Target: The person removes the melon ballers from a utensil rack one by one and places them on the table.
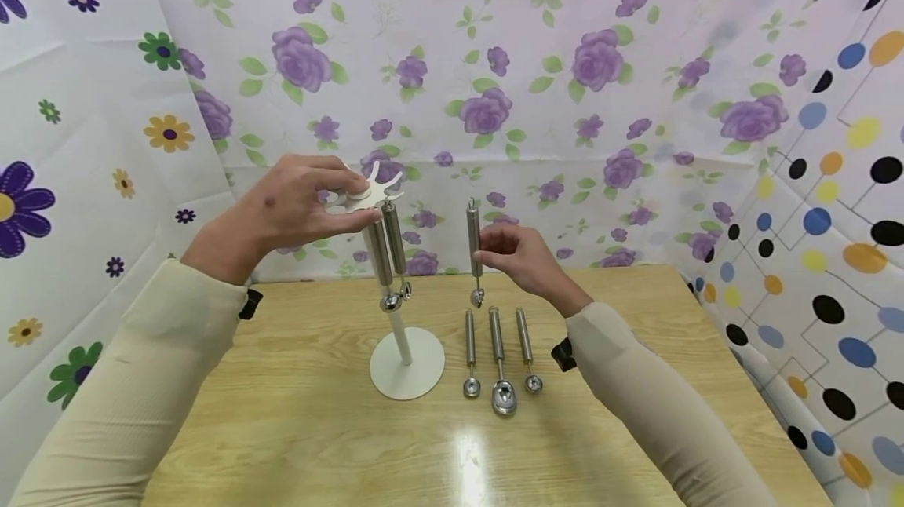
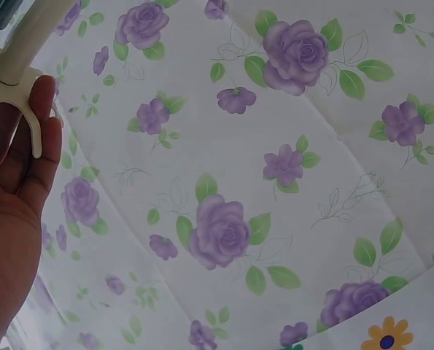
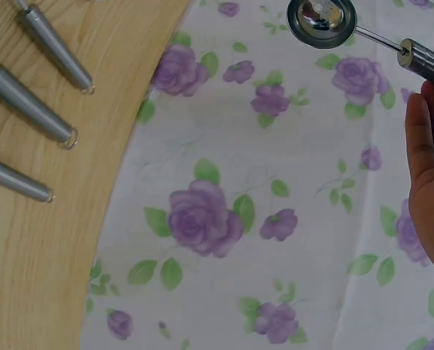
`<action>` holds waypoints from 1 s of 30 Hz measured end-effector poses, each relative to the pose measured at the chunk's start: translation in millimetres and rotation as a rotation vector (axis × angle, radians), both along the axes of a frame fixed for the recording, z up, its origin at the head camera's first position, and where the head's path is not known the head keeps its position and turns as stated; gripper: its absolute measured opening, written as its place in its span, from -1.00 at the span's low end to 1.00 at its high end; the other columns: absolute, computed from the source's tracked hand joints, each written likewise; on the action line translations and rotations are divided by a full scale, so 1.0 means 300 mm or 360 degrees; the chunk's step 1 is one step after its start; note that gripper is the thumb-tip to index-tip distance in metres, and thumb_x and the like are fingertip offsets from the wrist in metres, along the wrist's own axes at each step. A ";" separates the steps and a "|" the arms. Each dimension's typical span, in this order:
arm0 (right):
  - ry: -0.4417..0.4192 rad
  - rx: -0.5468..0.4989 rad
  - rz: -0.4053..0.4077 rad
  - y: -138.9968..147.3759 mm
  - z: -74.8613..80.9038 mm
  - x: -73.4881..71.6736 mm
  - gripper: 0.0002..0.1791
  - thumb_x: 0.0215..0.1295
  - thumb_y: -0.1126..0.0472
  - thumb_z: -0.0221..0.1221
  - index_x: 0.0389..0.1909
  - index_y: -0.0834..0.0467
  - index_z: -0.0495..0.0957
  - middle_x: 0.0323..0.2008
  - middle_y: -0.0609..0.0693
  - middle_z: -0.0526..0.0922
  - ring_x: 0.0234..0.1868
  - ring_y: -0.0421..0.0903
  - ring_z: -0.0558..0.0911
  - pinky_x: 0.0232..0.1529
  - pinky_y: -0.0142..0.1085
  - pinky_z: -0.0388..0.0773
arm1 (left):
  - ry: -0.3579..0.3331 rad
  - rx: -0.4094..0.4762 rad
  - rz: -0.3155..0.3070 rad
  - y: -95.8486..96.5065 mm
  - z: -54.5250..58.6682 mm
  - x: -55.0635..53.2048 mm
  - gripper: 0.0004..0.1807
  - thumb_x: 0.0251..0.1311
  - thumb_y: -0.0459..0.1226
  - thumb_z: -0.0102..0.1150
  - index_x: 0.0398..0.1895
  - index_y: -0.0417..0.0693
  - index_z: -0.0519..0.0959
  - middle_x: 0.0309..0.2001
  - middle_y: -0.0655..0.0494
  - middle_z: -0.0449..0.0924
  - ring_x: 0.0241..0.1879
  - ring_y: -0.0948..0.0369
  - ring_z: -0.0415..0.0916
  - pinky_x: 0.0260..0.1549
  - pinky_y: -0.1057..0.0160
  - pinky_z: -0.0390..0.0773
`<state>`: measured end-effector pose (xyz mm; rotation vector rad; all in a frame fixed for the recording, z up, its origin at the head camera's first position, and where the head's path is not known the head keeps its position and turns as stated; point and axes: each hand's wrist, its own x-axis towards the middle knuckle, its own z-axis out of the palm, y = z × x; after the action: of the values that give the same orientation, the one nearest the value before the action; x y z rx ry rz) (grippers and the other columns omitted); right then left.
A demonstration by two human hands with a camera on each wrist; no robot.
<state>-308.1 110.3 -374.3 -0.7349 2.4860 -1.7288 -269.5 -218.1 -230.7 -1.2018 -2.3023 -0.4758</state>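
Desk (image 1: 304, 428), glossy and wood-grained: three cylinder-handled metal scoops (image 1: 504, 395) are laid out | round-bowled scoop (image 1: 473, 236) is pinched handle-up beyond them by right grip (image 1: 521, 257) | white prong-topped stand (image 1: 407, 383), hung with two tools (image 1: 393, 236), is clasped by left grip (image 1: 300, 201) | rose-printed cloth (image 1: 487, 44) is draped behind

Shiny metal scoops (image 1: 504, 397), smooth matt stand (image 1: 424, 380), glossy wood-grain tabletop (image 1: 304, 413).

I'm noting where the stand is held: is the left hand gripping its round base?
No, the left hand pinches the hooked top of the white stand, well above the round base.
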 end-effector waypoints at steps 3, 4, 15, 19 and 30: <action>-0.0008 0.0007 -0.0030 0.029 -0.022 0.000 -0.70 0.33 0.21 0.31 0.02 0.24 0.62 -0.13 0.09 0.68 -0.14 -0.04 0.66 -0.06 -0.10 0.61 | -0.0018 -0.0006 0.0026 -0.003 -0.001 0.005 -0.65 -0.03 -0.24 0.54 -0.15 -0.19 0.76 -0.25 0.01 0.70 -0.36 0.14 0.62 -0.40 0.10 0.58; -0.0020 0.0009 -0.0038 0.039 -0.030 -0.001 -0.70 0.33 0.20 0.31 0.01 0.24 0.62 -0.14 0.09 0.68 -0.14 -0.03 0.66 -0.04 -0.05 0.61 | -0.0026 -0.0008 0.0038 -0.003 -0.001 0.007 -0.64 -0.02 -0.23 0.54 -0.14 -0.19 0.76 -0.25 0.01 0.70 -0.37 0.14 0.61 -0.41 0.11 0.57; -0.0030 0.0049 -0.0172 0.145 -0.096 0.004 -0.73 0.32 0.19 0.33 -0.04 0.23 0.61 -0.15 0.10 0.68 -0.15 -0.02 0.66 -0.10 -0.20 0.61 | -0.0013 -0.0004 0.0029 -0.006 -0.008 0.004 -0.61 -0.03 -0.24 0.54 -0.10 -0.21 0.75 -0.24 0.00 0.68 -0.38 0.15 0.60 -0.43 0.12 0.57; -0.0038 0.0068 -0.0210 0.179 -0.120 0.010 -0.71 0.32 0.18 0.33 -0.04 0.25 0.62 -0.15 0.11 0.68 -0.16 -0.03 0.66 -0.12 -0.22 0.61 | 0.0029 0.0002 0.0034 -0.009 -0.012 0.003 -0.60 -0.05 -0.24 0.54 -0.10 -0.21 0.75 -0.23 -0.02 0.69 -0.38 0.11 0.61 -0.42 0.08 0.59; -0.0108 0.0115 -0.0323 0.271 -0.210 0.037 -0.68 0.32 0.16 0.33 -0.02 0.27 0.60 -0.13 0.13 0.67 -0.15 -0.04 0.65 -0.11 -0.21 0.61 | 0.0066 0.0057 0.0026 -0.007 -0.026 -0.007 -0.62 -0.08 -0.22 0.53 -0.16 -0.22 0.76 -0.16 -0.10 0.71 -0.04 -0.08 0.61 -0.11 -0.13 0.59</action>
<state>-296.9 191.6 -437.3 -0.4241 2.6403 -1.6793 -271.5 -220.2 -238.4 -1.1642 -2.2575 -0.4801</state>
